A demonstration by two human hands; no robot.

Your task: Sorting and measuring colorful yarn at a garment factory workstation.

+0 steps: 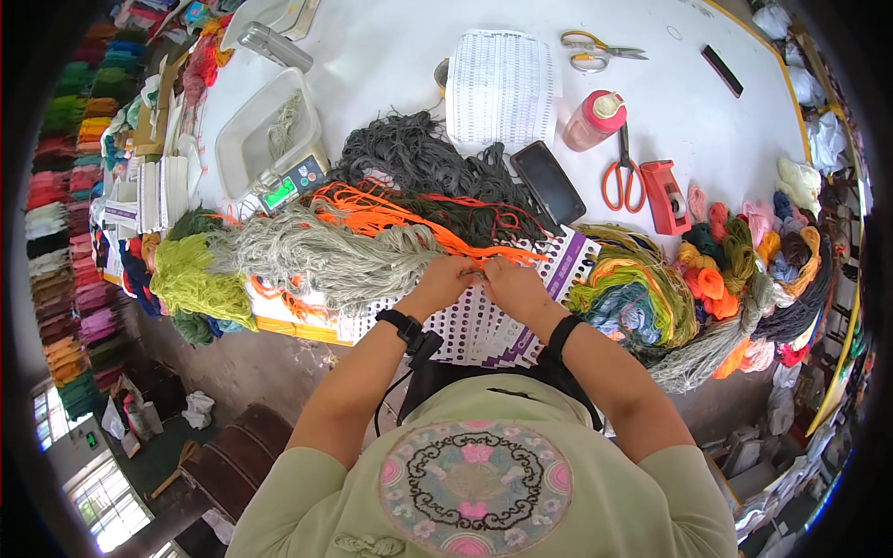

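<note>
My left hand (445,284) and my right hand (517,286) meet above a fanned stack of white punched cards (458,327) with purple edges. The fingers of both are pinched together, fingertips nearly touching. What lies between them is too small to make out. A thick hank of light grey yarn (321,256) runs from the left up to my left hand. Bright orange yarn (400,221) passes just beyond my fingertips. Behind it spreads a heap of dark grey yarn (400,153). A purple-striped card (569,265) slants beside my right hand.
A dark phone (549,183) lies beyond my right hand, near red-handled scissors (623,177), a red tape dispenser (666,197) and a pink-lidded bottle (595,121). Multicoloured yarn (633,288) crowds the right. At left stand a lit scale (290,186), a plastic tub (228,149) and lime-green yarn (200,279).
</note>
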